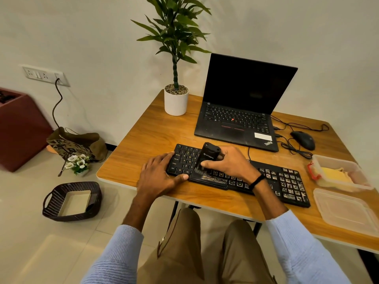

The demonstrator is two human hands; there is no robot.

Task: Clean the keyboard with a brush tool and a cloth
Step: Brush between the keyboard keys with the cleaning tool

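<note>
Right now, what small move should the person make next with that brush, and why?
Probably sweep the brush tool rightward along the keyboard. The right hand grips it with bristles down near the left-middle keys, the left hand rests on the left end, and the right-end keys look smeared with pale grime.

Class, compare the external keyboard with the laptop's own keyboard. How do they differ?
The external keyboard has pale grime on its right-hand keys; the laptop keyboard looks clean. The external keyboard has a number pad; the laptop keyboard has none, but a red nub. Both are black.
</note>
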